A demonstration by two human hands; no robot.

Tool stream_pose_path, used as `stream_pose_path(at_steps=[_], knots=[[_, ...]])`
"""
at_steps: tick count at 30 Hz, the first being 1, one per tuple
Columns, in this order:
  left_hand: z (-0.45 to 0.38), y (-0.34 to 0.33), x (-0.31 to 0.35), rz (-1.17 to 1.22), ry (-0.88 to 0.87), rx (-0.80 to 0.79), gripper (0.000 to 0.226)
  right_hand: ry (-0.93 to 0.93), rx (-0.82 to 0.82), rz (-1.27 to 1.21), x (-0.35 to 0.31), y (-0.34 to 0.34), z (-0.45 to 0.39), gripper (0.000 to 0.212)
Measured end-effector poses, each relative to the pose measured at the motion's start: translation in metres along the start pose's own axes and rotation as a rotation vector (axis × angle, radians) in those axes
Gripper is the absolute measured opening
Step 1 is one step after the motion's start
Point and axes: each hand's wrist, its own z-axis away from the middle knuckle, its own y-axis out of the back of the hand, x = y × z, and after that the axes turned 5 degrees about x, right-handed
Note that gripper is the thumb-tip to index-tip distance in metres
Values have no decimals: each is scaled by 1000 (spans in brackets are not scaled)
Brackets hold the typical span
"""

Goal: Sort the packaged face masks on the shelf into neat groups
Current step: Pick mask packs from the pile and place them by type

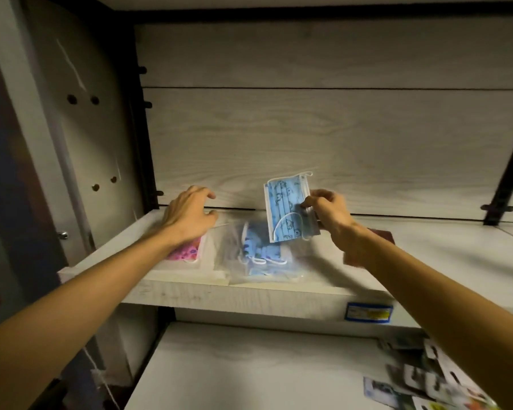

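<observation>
A blue cartoon-print face mask in a clear plastic sleeve (pixel 288 209) is held upright above the pale wooden shelf (pixel 249 294), pinched by the right hand (pixel 329 211). Below lie a clear bag of blue masks (pixel 264 255) and 1 pink patterned mask pack (pixel 187 251) (partly hidden). The left hand (pixel 190 214) hovers there, its grip loose and holding nothing.

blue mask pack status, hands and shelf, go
Right hand pinches the blue mask pack, held up above the shelf. Left hand open over the pink pack. Blue pile lies below, nothing in the way.
</observation>
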Motion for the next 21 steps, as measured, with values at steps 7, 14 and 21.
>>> stream_pose_path(at_steps=[7, 14, 21], knots=[[1, -38, 111, 100, -254, -42, 30, 26, 216, 87, -2, 95, 18, 17], [25, -75, 223, 22, -507, -164, 34, 82, 287, 395, 15, 213, 33, 29], [49, -110, 296, -60, -537, -307, 38, 142, 223, 838, 24, 300, 36, 32]])
